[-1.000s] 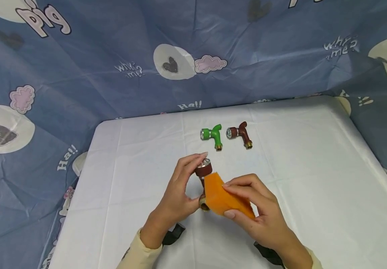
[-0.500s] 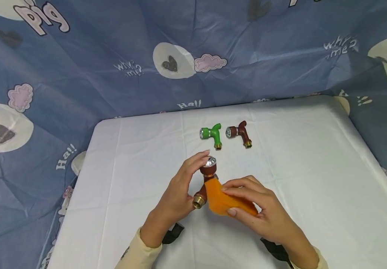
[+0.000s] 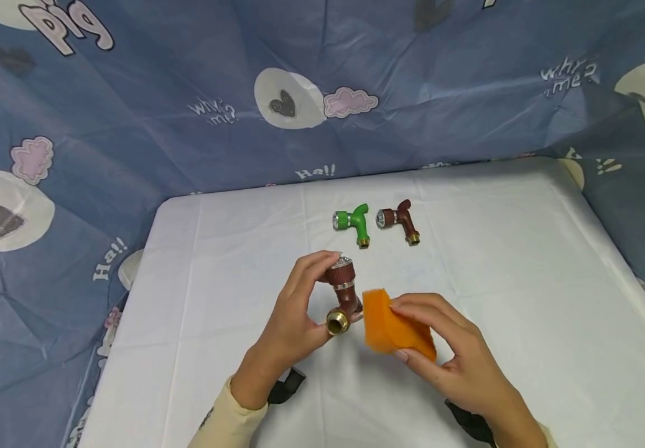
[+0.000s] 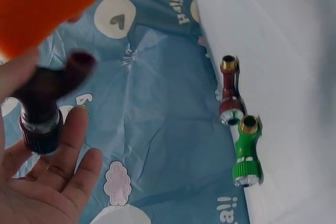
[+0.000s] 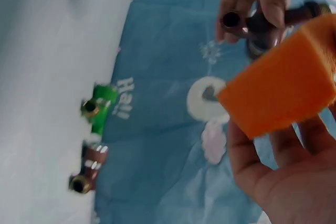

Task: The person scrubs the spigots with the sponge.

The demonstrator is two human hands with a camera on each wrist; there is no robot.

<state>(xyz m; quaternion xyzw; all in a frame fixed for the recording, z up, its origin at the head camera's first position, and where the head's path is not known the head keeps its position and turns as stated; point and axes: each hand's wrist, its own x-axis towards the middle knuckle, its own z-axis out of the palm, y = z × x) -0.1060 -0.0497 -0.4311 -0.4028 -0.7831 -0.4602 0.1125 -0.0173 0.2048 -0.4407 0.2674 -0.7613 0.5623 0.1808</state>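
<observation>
My left hand [image 3: 294,317] grips a brown tap [image 3: 346,297] between fingers and thumb, its knob end up and its brass threaded mouth facing me. In the left wrist view that tap [image 4: 44,95] looks dark and blurred. An orange sponge [image 3: 392,326] is pinched between the fingertips and thumb of my right hand [image 3: 451,348], just right of the tap. A small gap shows between sponge and tap in the head view. Fingers of the right hand [image 5: 294,161] lie behind the sponge [image 5: 283,82] in the right wrist view.
A green tap [image 3: 356,224] and a second brown tap [image 3: 400,221] lie side by side further back on the white-covered table [image 3: 232,261]. Blue printed cloth [image 3: 188,74] hangs behind and at the sides. Black straps [image 3: 287,386] circle both wrists.
The sponge has come away from the tap, moving right with my right hand. My left hand has turned the tap, so more of its body and mouth shows. The two lying taps stay put.
</observation>
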